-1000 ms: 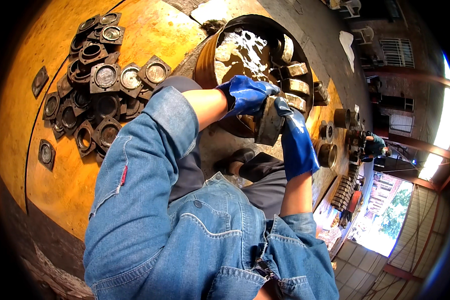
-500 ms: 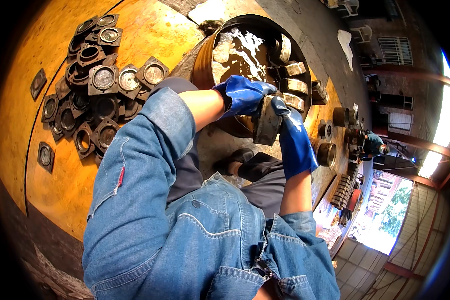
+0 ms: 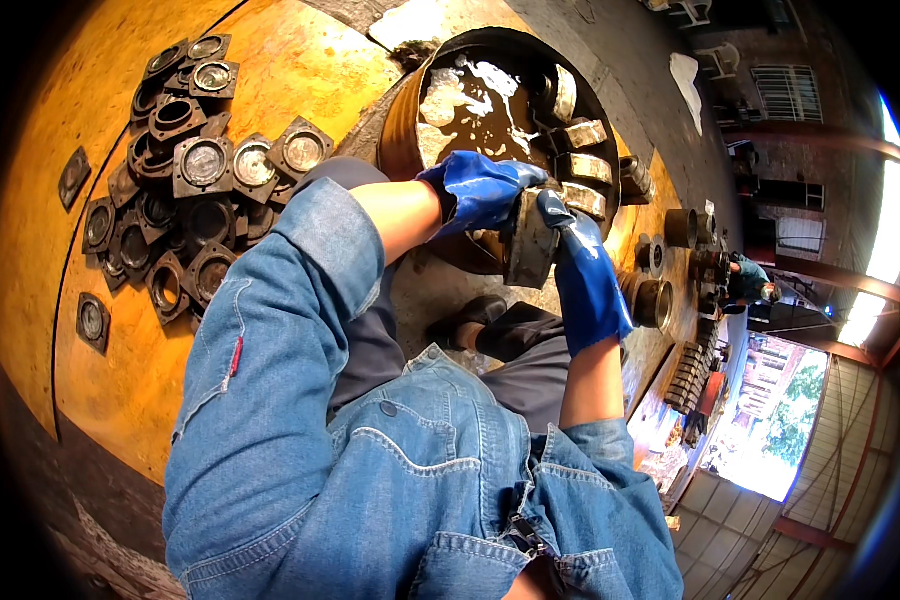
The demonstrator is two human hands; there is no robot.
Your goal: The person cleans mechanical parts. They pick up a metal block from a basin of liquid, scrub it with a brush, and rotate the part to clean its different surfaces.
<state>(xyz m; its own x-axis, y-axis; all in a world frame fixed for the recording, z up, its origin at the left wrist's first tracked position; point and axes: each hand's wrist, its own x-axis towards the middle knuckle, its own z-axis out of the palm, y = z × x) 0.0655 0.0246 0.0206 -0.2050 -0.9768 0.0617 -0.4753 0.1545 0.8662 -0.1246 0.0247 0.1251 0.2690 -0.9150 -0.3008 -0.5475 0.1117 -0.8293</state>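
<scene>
Since a second ago almost nothing has shifted: both my gloved hands hold the same square metal part over the tub, only turned a touch. That square metal part sits between my hands, upright on its edge, grey and grimy. My left hand is closed over its top edge, and my right hand is wrapped around its side and lower end, so both are gripping it firmly rather than spread open. Just beyond my knuckles is the round tub of brown liquid with white foam on top, and more square parts lean along its far rim, past my right fingers. Well off to my left, on the orange floor, lies the heap of square flanged housings. Farther out past my right hand stand some cylindrical sleeves.

My guess is the gloves are wet and slick; if my grip loosens the part could slide down into the tub and splash, or drop toward my shoes below my hands.
</scene>
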